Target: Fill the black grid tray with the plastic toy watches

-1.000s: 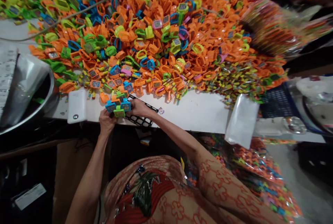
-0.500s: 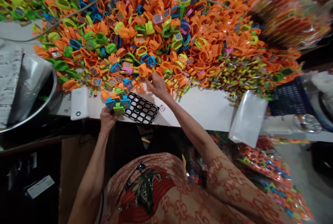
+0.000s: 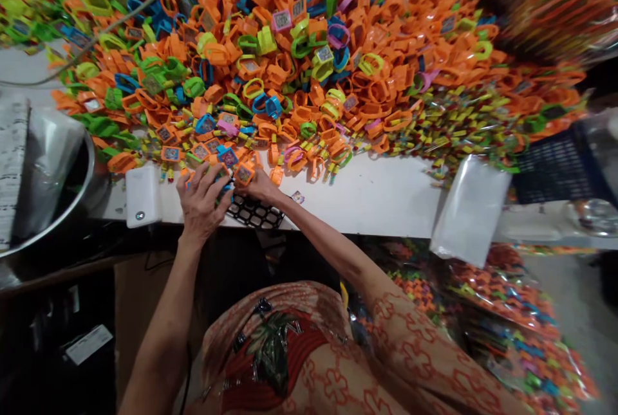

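Note:
A black plastic grid tray [image 3: 255, 212] lies at the near edge of the white table [image 3: 371, 199]. My left hand [image 3: 201, 199] rests over the tray's left end, fingers curled down on the small blue and green toy watches set there. My right hand [image 3: 258, 184] is closed on an orange toy watch [image 3: 244, 174] with a small square face, held just above the tray. A huge heap of toy watches [image 3: 299, 55], mostly orange with green, blue and pink ones, covers the table beyond.
A white rectangular box [image 3: 142, 195] lies left of the tray. A metal bowl [image 3: 53, 196] with clear bags sits at far left. A stack of clear bags [image 3: 468, 212] overhangs the table edge; a dark blue basket [image 3: 560, 167] stands right. Filled bags lie below.
My right hand came back from the heap to the tray, now holding an orange toy watch. My left hand slid up over the watches on the tray's left end.

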Action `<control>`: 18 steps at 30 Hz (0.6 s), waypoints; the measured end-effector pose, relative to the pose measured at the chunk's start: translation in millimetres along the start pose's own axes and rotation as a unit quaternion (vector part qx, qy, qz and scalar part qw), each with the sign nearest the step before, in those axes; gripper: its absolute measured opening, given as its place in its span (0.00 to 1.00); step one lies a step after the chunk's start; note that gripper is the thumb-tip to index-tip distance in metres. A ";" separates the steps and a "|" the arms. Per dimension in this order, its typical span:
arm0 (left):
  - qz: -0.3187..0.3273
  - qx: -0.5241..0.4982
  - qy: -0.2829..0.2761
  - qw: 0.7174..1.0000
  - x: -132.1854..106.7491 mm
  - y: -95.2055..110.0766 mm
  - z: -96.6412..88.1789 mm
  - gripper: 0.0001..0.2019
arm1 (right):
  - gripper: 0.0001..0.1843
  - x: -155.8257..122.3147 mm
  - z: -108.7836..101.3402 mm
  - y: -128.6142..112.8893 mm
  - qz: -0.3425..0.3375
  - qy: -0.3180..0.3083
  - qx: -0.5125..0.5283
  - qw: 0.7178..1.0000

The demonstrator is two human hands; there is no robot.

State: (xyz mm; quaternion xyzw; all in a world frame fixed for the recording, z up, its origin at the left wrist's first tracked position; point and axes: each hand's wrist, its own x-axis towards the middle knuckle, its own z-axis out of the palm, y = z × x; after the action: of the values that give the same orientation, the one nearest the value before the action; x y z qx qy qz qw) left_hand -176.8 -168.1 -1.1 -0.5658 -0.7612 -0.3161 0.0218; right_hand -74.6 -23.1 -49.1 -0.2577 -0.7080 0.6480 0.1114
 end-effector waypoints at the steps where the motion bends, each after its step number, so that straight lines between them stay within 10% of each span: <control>1: -0.002 0.000 0.005 1.000 -0.1 -3.1 3.3 0.16 | 0.05 1.1 -1.3 0.9 0.000 -0.008 -0.002 1.000; 13: -0.008 -0.004 0.002 1.000 0.4 -6.7 8.3 0.24 | 0.11 -10.7 2.9 -29.8 -0.074 -0.085 -0.371 0.922; 18: -0.009 0.007 0.029 1.000 -1.8 -4.2 -0.7 0.19 | 0.21 -24.6 -55.7 -46.1 -0.076 -0.033 -0.439 0.895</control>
State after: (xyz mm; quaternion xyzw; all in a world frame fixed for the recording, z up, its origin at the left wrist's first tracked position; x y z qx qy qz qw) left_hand -180.0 -170.6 -3.2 -0.5498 -0.7673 -0.3271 0.0447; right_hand -36.6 11.0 7.7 -0.2044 -0.9412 0.2688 0.0125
